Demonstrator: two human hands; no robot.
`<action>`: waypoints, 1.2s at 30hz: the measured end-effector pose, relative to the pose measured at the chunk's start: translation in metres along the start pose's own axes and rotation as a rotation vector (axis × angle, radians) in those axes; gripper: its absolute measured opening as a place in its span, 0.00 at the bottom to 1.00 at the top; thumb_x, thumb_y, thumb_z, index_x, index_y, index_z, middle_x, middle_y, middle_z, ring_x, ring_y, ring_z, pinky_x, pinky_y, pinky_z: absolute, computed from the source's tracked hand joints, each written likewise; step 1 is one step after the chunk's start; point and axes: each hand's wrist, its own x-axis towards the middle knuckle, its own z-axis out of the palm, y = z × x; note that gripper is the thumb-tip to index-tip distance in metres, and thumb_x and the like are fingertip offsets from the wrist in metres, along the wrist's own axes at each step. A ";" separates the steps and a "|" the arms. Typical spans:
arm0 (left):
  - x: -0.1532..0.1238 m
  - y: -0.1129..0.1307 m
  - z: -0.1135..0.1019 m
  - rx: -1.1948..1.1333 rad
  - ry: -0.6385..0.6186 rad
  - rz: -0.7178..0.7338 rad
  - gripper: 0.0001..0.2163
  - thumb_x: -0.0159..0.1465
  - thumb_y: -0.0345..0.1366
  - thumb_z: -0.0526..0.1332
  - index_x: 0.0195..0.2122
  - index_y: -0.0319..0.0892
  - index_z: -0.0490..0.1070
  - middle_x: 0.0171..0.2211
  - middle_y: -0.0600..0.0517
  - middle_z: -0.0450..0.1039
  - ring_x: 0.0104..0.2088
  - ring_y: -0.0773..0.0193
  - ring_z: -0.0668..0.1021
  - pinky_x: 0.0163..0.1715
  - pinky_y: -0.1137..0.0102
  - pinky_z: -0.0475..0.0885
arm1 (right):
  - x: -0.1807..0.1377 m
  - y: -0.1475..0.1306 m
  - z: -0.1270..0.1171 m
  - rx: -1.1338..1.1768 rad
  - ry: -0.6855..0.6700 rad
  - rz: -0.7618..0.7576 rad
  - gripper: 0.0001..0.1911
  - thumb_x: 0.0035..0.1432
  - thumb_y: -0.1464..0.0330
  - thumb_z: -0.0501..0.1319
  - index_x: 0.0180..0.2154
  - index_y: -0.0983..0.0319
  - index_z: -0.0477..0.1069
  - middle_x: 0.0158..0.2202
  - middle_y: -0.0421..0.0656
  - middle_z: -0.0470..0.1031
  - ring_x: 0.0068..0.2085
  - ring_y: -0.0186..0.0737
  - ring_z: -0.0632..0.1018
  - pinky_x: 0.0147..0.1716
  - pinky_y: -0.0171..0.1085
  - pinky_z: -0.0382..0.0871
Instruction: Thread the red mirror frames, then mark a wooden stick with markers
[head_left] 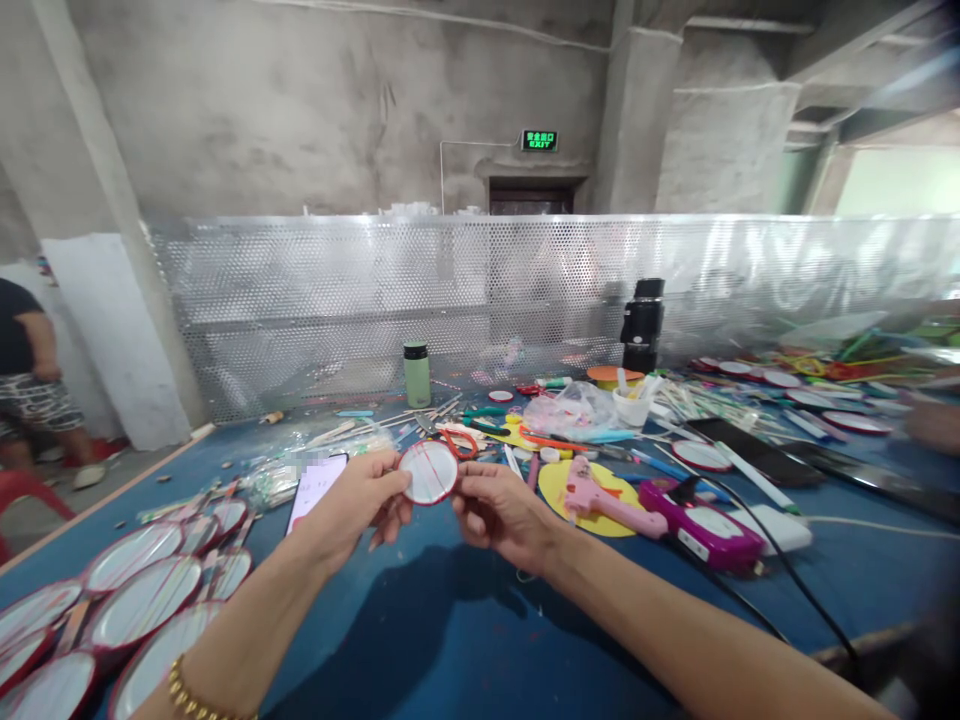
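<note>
A small round disc (pixel 427 472) with a red rim and a white face is held up above the blue table (pixel 450 620). My left hand (pixel 358 503) pinches its left edge between thumb and fingers. My right hand (pixel 501 511) is curled at the disc's right edge, its fingertips touching the rim. Thin red lines cross the disc's face. A phone (pixel 315 487) lies just behind my left hand.
Several larger red-rimmed discs (pixel 127 600) are stacked at the near left. A pink glue gun (pixel 600 495) on a yellow circle, a purple glue gun (pixel 701 530), cables, scissors, sticks, a green flask (pixel 417 375) and a black bottle (pixel 643 325) crowd the far table. A person stands far left.
</note>
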 end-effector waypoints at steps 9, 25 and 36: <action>0.002 0.001 -0.002 0.316 0.030 0.047 0.05 0.61 0.37 0.54 0.30 0.44 0.65 0.15 0.59 0.68 0.11 0.71 0.66 0.12 0.77 0.56 | 0.003 -0.010 -0.006 -0.410 0.201 -0.249 0.16 0.60 0.54 0.56 0.36 0.61 0.68 0.23 0.33 0.68 0.14 0.27 0.63 0.12 0.29 0.55; 0.015 -0.014 -0.004 0.648 0.246 0.091 0.13 0.68 0.30 0.49 0.25 0.47 0.58 0.13 0.60 0.63 0.16 0.64 0.70 0.22 0.72 0.58 | 0.020 -0.015 -0.046 -1.686 0.084 -0.208 0.10 0.68 0.64 0.63 0.47 0.64 0.75 0.47 0.45 0.78 0.45 0.43 0.80 0.46 0.47 0.76; 0.014 -0.017 0.001 0.668 0.224 0.105 0.13 0.68 0.29 0.48 0.25 0.47 0.57 0.13 0.61 0.62 0.16 0.65 0.71 0.22 0.73 0.61 | 0.026 -0.001 -0.045 -1.954 -0.033 -0.229 0.14 0.68 0.64 0.62 0.53 0.63 0.72 0.52 0.47 0.76 0.48 0.45 0.79 0.47 0.48 0.76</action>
